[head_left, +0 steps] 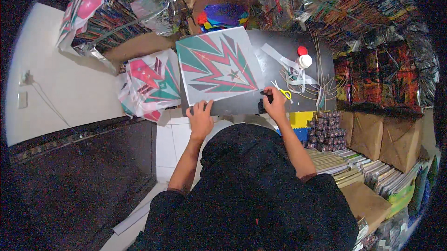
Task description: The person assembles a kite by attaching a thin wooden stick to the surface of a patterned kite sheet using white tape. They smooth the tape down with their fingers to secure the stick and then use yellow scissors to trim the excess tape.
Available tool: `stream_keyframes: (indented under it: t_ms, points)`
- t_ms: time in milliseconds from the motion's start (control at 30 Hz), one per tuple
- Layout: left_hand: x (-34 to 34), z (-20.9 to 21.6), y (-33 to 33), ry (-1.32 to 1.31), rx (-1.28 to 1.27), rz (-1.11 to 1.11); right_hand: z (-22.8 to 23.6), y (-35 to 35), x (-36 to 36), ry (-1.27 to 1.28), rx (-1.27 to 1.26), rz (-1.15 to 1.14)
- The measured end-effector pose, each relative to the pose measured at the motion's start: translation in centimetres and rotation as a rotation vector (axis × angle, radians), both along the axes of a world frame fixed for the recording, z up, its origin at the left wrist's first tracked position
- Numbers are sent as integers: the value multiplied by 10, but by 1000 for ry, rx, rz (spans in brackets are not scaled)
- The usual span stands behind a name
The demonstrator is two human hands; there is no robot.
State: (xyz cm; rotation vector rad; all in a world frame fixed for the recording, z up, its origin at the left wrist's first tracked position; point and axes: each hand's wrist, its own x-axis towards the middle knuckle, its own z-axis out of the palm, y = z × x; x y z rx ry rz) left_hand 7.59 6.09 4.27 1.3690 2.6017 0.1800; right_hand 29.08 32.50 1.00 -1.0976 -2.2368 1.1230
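Across the black table [233, 106], the patterned sheet [218, 67] is lying flat; the left hand [201, 119] is resting spread fingers at its near edge. Right hand [275, 103] is curling narrowly by the near-right corner, contents unclear. Light, even pressure should be preventing creases.

Brown wrapped packages [368, 132]: beyond table [279, 40]'s near right corner. Multicoloured pile [226, 14]: past far edge. White wall [51, 60]: off left edge.

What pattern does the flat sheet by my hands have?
Jagged red, green and dark shapes on a white sheet; best seen in the head view.
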Motion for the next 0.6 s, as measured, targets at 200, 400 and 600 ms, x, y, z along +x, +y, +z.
stream_keyframes:
  t_ms: [200, 400, 600]
  points:
    - [-2, -5, 3, -51, 31, 61, -3, 10, -9, -42, 21, 124]
    - [1, -4, 10, 14, 4, 94, 12, 22, -19, -138, -18, 227]
    - [-2, -10, 9, -77, 174, 179, -1, 31, -22, -80, -13, 242]
